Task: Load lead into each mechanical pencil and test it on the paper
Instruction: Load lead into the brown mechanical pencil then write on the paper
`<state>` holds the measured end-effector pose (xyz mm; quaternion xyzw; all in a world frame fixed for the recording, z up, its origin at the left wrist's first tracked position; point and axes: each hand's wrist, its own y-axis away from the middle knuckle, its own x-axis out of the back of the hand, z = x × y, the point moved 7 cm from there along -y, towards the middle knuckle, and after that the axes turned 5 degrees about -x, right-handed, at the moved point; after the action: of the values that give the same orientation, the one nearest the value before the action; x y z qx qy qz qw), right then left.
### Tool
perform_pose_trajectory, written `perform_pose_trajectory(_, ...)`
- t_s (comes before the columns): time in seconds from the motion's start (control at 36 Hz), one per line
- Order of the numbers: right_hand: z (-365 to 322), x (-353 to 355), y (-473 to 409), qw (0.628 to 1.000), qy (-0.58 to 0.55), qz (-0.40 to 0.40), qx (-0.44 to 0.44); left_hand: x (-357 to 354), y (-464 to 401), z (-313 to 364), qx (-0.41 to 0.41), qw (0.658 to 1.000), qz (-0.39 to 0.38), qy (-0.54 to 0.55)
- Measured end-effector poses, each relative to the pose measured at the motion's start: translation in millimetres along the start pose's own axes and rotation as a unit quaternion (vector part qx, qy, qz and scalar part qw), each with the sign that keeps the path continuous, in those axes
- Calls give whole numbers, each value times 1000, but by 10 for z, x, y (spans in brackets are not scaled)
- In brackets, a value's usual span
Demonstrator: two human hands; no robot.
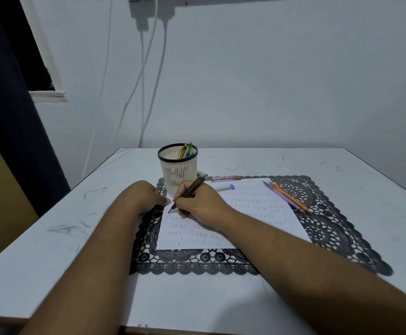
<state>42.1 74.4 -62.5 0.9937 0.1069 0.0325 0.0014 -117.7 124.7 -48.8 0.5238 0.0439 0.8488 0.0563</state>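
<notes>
You are in the testing step now: your right hand (198, 201) holds a dark mechanical pencil (189, 192) in a writing grip, and its tip touches the paper (257, 211) near the far left corner of the sheet. The fingers (178, 199) of this hand are curled closed around the lower part of the barrel, just above the tip, and the upper end of the pencil leans away from you toward the mesh cup (177, 169), which stands just behind the fingers. Your left hand (148, 195) rests beside the right one, on the edge of the black lace mat (337, 228); its fingers seem to press down near the corner of the paper, but I cannot tell clearly how much they are bent. The paper already carries many rows of small marks below and to the right of your fingers, so I judge that several tests are done. Two more pencils (286, 195), an orange one and a purple one, lie together well to the right of your fingers, on the right edge of the sheet. Some other pencils stand in the cup, and I cannot say if they are loaded. The red lead case (225, 178) and a small tube (225, 187) lie just beyond your right hand on the bench (52, 250). Probably some work is still left.
</notes>
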Motion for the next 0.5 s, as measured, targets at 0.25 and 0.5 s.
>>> perform_pose_trajectory(0.25,21,21,-21,1000,11,8,5,7,26,21,-2,1000,0,-1)
perform_pose_trajectory(0.5,40,42,-50,1000,16,20,12,0,12,23,0,1000,1,6)
